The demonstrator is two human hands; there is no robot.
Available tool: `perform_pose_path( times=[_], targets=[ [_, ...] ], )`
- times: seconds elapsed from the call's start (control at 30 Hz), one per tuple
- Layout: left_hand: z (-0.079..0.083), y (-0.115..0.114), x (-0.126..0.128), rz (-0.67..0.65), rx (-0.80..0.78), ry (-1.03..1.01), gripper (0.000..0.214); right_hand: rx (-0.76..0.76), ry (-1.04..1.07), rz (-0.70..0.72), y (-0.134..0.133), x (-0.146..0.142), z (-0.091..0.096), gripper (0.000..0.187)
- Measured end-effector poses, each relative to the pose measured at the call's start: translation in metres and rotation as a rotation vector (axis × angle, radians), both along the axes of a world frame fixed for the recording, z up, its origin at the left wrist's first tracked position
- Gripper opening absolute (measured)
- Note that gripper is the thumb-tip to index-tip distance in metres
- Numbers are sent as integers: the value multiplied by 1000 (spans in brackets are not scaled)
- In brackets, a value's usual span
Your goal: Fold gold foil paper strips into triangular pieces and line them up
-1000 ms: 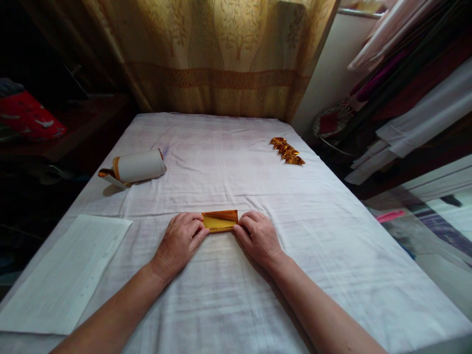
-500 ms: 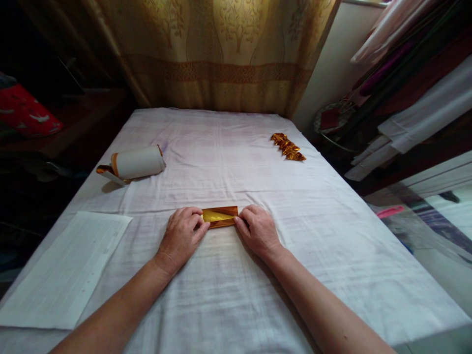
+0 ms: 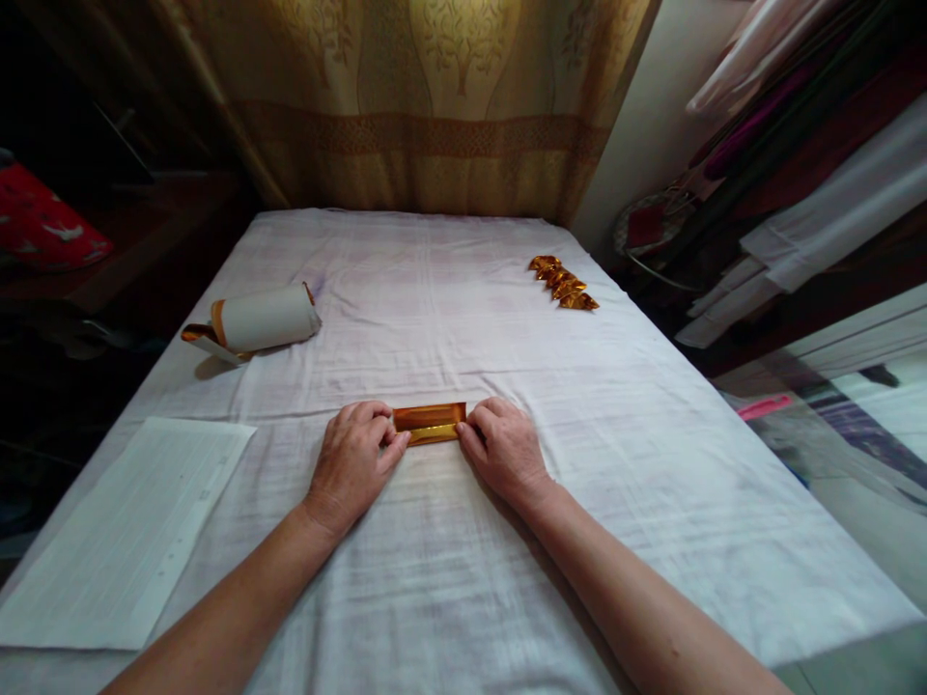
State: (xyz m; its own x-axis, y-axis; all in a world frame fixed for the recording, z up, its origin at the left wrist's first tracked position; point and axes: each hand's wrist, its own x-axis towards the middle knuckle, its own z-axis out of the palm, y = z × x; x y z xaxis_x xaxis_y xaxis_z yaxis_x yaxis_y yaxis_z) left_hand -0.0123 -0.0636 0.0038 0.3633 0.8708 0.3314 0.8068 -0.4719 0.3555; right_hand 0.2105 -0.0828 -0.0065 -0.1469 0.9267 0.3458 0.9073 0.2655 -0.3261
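Note:
A small rectangle of shiny gold foil paper [image 3: 430,423] lies on the table, with a folded strip along its near edge. My left hand [image 3: 357,456] pinches its left end between thumb and curled fingers. At the right end my right hand [image 3: 505,446] grips it the same way, thumb on the near edge. Fingers hide both ends of the foil paper. Several folded gold foil pieces [image 3: 563,283] sit in a slanting row at the far right of the table.
A white-backed roll [image 3: 267,318] with gold foil showing at its end rests at the left. Nearer lies a white printed sheet [image 3: 126,531]. A white cloth [image 3: 435,569] covers the table. Behind hangs a patterned curtain [image 3: 435,154]; clothes [image 3: 832,203] hang at right.
The near edge of the gold foil paper has been folded over flatter, and the bright yellow patch has narrowed to a strip. Both hands keep their hold; the view has shifted slightly.

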Motion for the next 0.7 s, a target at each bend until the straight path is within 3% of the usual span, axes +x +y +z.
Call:
perform_pose_path(
  times=[0.7],
  targets=[
    [-1, 2, 1, 10, -19, 19, 21, 3, -23, -26, -1, -2, -2, 19]
  ],
)
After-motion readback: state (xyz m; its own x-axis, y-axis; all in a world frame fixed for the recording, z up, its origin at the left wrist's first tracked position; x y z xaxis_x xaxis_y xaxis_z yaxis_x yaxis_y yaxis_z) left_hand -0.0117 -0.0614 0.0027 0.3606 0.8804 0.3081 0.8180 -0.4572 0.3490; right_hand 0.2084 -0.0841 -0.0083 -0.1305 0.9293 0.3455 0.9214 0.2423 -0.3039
